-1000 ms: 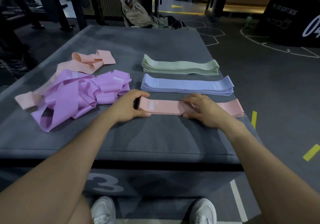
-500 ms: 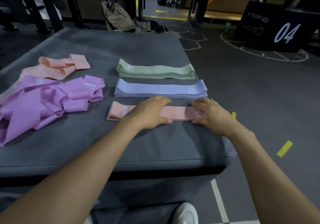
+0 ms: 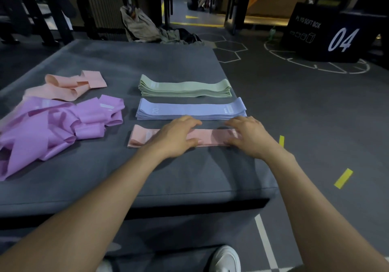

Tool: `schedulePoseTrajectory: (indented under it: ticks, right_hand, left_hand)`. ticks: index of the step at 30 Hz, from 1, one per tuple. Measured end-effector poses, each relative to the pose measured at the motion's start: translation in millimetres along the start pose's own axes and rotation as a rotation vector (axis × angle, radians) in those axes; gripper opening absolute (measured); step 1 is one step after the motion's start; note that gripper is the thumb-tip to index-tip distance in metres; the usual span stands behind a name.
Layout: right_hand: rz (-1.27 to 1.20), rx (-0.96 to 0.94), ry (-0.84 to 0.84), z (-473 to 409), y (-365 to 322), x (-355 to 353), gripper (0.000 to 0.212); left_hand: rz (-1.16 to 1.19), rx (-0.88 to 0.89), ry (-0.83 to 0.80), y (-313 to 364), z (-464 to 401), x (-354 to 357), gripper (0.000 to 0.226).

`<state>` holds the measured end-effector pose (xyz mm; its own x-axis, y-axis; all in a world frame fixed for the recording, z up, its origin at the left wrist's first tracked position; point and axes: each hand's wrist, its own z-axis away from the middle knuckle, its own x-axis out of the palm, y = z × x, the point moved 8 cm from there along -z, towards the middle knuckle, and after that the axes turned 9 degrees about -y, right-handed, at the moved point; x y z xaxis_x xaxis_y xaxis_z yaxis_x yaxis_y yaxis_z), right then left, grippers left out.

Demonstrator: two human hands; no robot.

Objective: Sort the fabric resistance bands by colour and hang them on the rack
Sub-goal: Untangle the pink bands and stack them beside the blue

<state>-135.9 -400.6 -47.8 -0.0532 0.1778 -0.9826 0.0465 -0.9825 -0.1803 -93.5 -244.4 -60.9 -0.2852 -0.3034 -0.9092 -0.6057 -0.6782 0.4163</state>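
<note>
— On the big grey soft box (image 3: 189,177), what are the two hands doing?

— Both lie on the flat pink band (image 3: 210,139). The band rests near the front right part of the box top. The left hand (image 3: 176,136) sits over its middle, palm down, with the fingers spread a little and gently bent. It presses the band and does not grab it.

— And the other one?

— The right hand (image 3: 248,136) covers the band's right end. Its fingers are also loose and lie on the cloth. The fingertips look blurry, so a pinch cannot be ruled out, but it looks like a flat touch.

— Where are the other bands?

— Just behind the pink band lies a neat blue stack (image 3: 189,110), close to the fingers of both hands. Behind that is a neat green stack (image 3: 185,87). The three make rows, one after the other, not touching.

— What about the left side?

— A messy purple pile (image 3: 52,124) is there, well apart from the hands. Behind it, and touching it, is a loose pink pile (image 3: 69,86).

— Anything else?

— One white shoe (image 3: 226,259) peeks out below the box. On the dark floor are yellow tape marks (image 3: 343,178) to the right. Far back stands a black box with "04" (image 3: 322,33) on it, and some clothes (image 3: 145,27) lie heaped behind the grey box.
</note>
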Motion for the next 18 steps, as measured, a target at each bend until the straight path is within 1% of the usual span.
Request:
schedulePoseTrajectory:
  ticks: [3, 5, 10, 14, 18]
  right_hand:
    - [-0.173, 0.012, 0.142, -5.4, -26.0, -15.2, 0.042]
    - [-0.273, -0.012, 0.195, -13.5, -53.9, -20.0, 0.037]
    - [-0.301, -0.144, 0.141, -47.4, -143.6, -22.0, 0.034]
    - [-0.309, -0.242, 0.092, -90.9, -211.5, -28.3, 0.026]
    - [-0.321, -0.277, 0.032, -141.5, -271.2, -28.0, 0.034]
  left_hand:
    - [0.064, -0.023, 0.101, -13.0, 16.4, -23.6, 0.045]
    - [0.057, -0.058, 0.161, -28.4, 32.2, -40.1, 0.041]
    - [-0.012, -0.155, 0.247, -73.9, 72.1, -97.0, 0.039]
    - [-0.037, -0.225, 0.261, -126.7, 92.4, -143.1, 0.040]
    - [0.005, -0.349, 0.318, -187.5, 104.2, -178.7, 0.036]
